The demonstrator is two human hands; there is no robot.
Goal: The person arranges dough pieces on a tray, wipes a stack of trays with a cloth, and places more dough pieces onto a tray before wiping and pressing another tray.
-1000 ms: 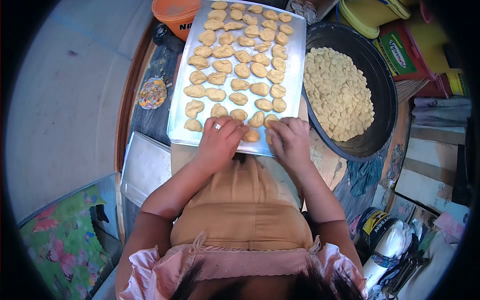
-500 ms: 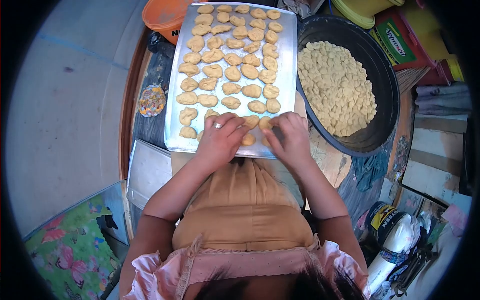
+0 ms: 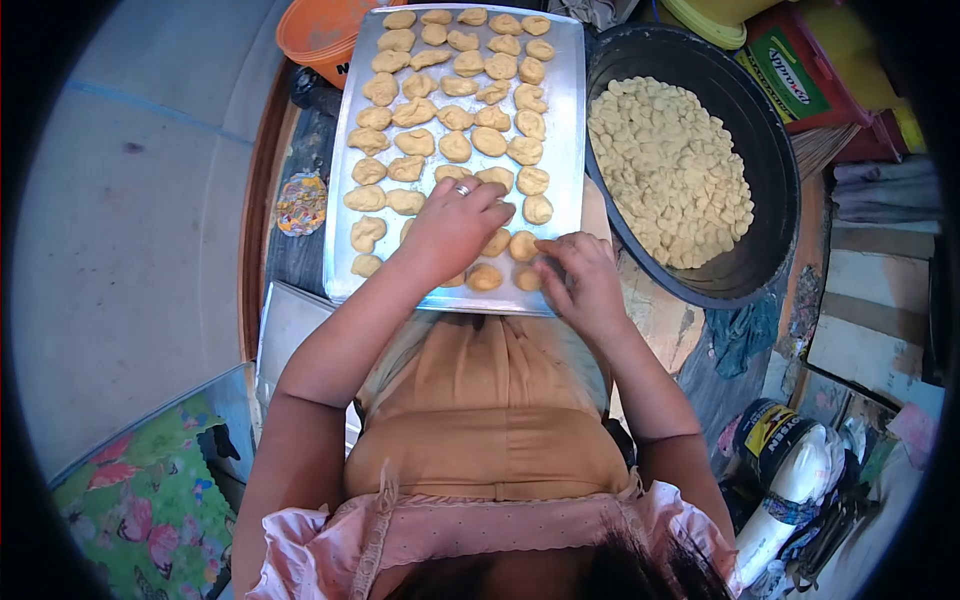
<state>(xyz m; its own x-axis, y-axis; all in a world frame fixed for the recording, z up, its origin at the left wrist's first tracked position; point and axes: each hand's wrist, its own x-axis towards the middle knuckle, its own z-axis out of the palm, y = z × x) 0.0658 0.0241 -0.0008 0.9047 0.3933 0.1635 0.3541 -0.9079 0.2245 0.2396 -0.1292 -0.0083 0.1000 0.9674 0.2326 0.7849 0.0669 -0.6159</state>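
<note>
Head view: your left hand (image 3: 455, 228) lies flat over tan dough lumps (image 3: 455, 147) on the silver metal tray (image 3: 570, 140), right hand (image 3: 580, 280) pinching one at its near edge, so I'd space them evenly, not touching.

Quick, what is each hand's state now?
Left hand: palm down over dough pieces on the tray; grip cannot be told.
Right hand: touching a dough piece; grip cannot be told.

orange tub (image 3: 320, 30): "N" | green box (image 3: 795, 78): script unreadable | yellow-labelled can (image 3: 766, 432): blurred
</note>
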